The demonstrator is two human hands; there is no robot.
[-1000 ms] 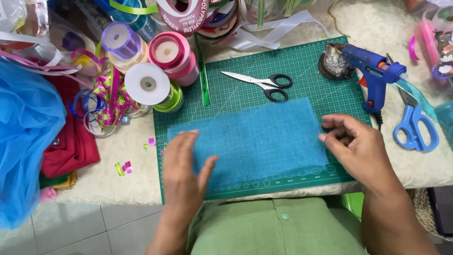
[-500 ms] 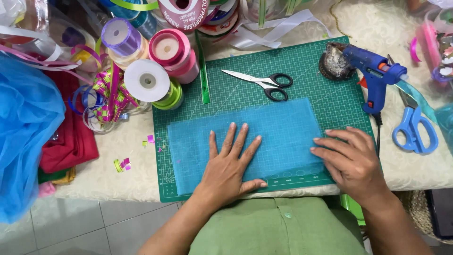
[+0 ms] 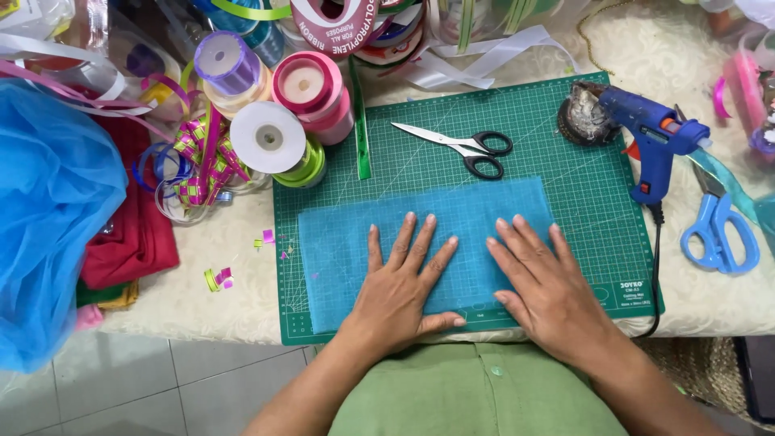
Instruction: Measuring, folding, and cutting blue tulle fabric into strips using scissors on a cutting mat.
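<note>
On the green cutting mat (image 3: 565,161), which lies on the table (image 3: 710,299), a rectangle of teal mesh fabric (image 3: 339,242) is spread out flat, its long sides running left to right. Both hands rest on it, palms down and fingers fanned apart, gripping nothing: the left hand (image 3: 401,284) presses the middle of the piece, and the right hand (image 3: 541,278) lies just beside it, covering the fabric's right part. The step in hand looks like smoothing and flattening the piece against the mat.

Beyond the fabric, apart from it, black-handled scissors (image 3: 468,145) lie closed on the mat. A blue glue gun (image 3: 650,133) stands at the mat's far right corner, and blue-handled scissors (image 3: 718,234) lie off the mat to the right. Ribbon spools (image 3: 278,137) crowd the mat's far left corner, and a heap of blue tulle (image 3: 48,210) fills the left edge of the view.

As a judgement, any fold or cut would call for the fabric's edges to sit squarely along the mat's grid, with one palm pinning the mesh, since so light a weave would slide or pucker easily.
</note>
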